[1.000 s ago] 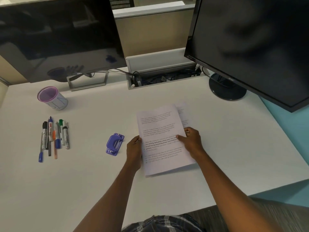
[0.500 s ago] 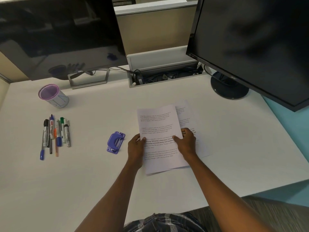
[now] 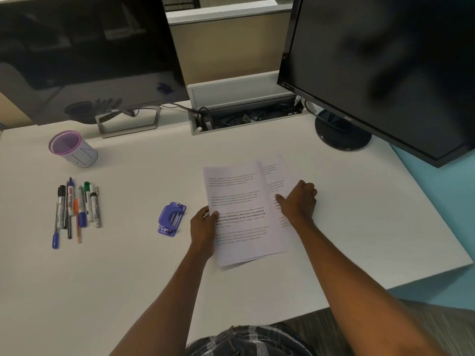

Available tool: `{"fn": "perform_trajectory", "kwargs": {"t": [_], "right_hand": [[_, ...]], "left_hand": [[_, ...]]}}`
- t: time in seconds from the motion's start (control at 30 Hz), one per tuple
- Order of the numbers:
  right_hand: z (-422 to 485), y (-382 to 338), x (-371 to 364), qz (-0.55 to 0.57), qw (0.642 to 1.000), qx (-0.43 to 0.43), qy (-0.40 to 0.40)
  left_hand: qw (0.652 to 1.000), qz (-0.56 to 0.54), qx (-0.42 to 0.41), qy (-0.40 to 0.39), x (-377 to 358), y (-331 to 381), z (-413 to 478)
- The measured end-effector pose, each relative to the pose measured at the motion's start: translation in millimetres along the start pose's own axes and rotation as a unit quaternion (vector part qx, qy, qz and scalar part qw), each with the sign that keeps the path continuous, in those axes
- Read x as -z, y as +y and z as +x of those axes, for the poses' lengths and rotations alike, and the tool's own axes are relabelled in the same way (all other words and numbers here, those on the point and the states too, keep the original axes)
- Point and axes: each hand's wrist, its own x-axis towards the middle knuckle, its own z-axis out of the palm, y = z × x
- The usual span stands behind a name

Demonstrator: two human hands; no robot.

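1. Upper sheets (image 3: 239,209): printed pages, lying on the white desk (image 3: 128,278) just right of its middle; tilted slightly, top edge toward 11 o'clock; they overlap the lower sheet (image 3: 276,173), which shows at their 2 o'clock side.
2. Left hand (image 3: 204,224): at 9 o'clock of the upper sheets; thumb on top of their left edge, fingers under it, pinching the pages.
3. Right hand (image 3: 299,201): resting on the lower sheet at 3 o'clock of the upper sheets; fingers curled, knuckles up, thumb lying on the paper toward 9 o'clock; whether it grips the sheet cannot be told.
4. Purple hole punch (image 3: 171,218): just beside the left hand, at its 9 o'clock; apart from the paper.
5. Pens (image 3: 77,209): a row of markers and pens, well apart at 9 o'clock; cup (image 3: 73,149) at 10 o'clock.
6. Cable tray (image 3: 244,116): open, at 12 o'clock; left monitor (image 3: 84,55) at 11 o'clock, right monitor (image 3: 385,68) at 1 o'clock, both dark.
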Motion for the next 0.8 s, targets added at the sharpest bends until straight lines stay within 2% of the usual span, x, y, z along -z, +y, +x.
{"fn": "perform_trajectory", "kwargs": {"t": [0.17,0.37,0.6,0.67,0.8], "right_hand": [[0,-1,-3,-0.026,0.999,-0.019,-0.024],[3,-2,-3,-0.003,0.999,-0.034,-0.029],[6,-3,4,0.012,0.996,-0.048,-0.073],[6,-2,7,0.046,0.994,-0.046,-0.088],[5,4,16,0.183,0.978,-0.054,-0.087]], "left_hand": [[1.0,-0.005,0.009,0.003,0,-1,1],[1.0,0.004,0.008,0.006,0,-1,2],[1.0,0.011,0.006,0.001,0,2,0],[1.0,0.013,0.008,-0.001,1,2,-1],[1.0,0.02,-0.012,-0.004,1,3,-3]]}}
